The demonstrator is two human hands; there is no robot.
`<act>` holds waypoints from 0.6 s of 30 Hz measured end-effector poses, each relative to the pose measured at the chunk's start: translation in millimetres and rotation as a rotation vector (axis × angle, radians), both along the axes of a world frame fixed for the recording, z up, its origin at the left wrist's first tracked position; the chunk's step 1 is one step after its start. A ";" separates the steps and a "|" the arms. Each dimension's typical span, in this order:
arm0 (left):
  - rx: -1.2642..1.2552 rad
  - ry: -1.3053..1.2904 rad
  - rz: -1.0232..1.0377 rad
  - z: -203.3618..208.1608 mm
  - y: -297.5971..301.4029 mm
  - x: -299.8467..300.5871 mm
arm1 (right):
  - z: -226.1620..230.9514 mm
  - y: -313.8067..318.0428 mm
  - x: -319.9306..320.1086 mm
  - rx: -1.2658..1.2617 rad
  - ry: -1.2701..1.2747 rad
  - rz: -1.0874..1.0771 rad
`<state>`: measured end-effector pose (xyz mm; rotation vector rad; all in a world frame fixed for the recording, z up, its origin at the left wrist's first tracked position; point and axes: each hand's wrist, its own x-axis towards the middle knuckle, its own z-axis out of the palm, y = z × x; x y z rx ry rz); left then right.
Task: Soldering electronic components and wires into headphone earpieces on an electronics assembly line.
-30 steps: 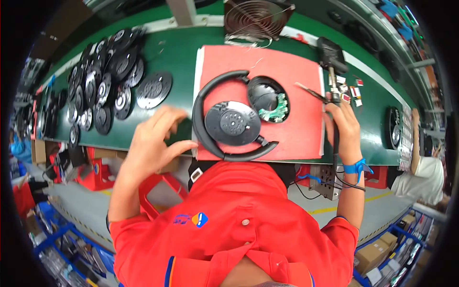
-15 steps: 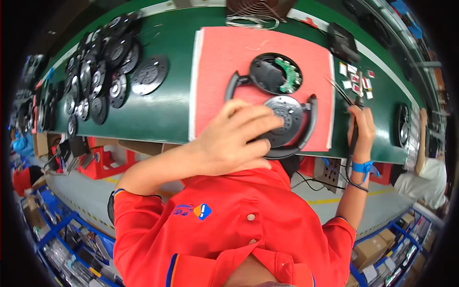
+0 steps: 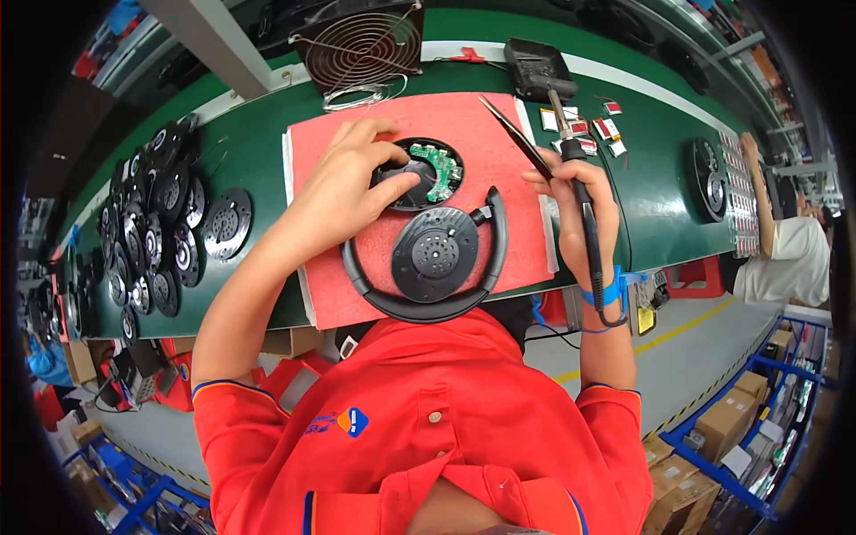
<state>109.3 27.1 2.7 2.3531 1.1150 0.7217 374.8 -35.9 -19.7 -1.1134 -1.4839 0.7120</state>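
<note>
A black headphone with a curved headband (image 3: 426,310) lies on the pink mat. Its upper ear cup (image 3: 403,198) is uncovered, with a curved green circuit board (image 3: 439,171) inside. Below, within the curve of the headband, sits a round black speaker plate (image 3: 435,255) with small holes in its middle. My left hand (image 3: 355,174) grips the left rim of the upper ear cup, thumb and fingers over its edge. My right hand (image 3: 584,201) holds a soldering iron (image 3: 571,147) and dark tweezers (image 3: 522,141) together, both tips pointing away from me.
Several black round plates (image 3: 165,192) are heaped at the left on the green table. Small silvery battery packs (image 3: 584,134) lie beyond my right hand, near a black tray (image 3: 539,71). A fan with a wire guard (image 3: 361,49) stands at the back. Another person's arm (image 3: 756,192) is at far right.
My left hand has moved from the lower speaker plate to the upper ear cup. My right hand has brought the iron and tweezers closer to the mat. The whole view has shifted.
</note>
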 end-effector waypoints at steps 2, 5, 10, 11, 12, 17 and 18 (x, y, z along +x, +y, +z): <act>-0.053 0.006 -0.034 1.2 5.4 2.4 | -2.3 1.7 5.9 0.091 -0.166 -0.046; -0.160 -0.017 -0.066 -1.3 11.6 6.6 | -10.1 3.4 20.3 0.210 -0.360 -0.100; -0.148 -0.127 -0.006 -8.8 3.5 2.8 | -10.1 4.2 35.8 0.214 -0.550 -0.139; -0.152 -0.125 -0.008 -9.9 0.3 0.9 | -7.9 3.7 37.1 0.210 -0.549 -0.140; -0.200 -0.193 0.043 -11.3 -3.0 -0.2 | -6.7 3.1 39.7 0.207 -0.579 -0.156; -0.207 -0.301 0.173 -12.0 -15.0 -0.9 | 9.4 -1.7 57.8 0.195 -0.622 -0.266; -0.223 -0.311 0.191 -10.7 -16.9 -0.7 | 13.8 -2.9 60.9 0.224 -0.622 -0.287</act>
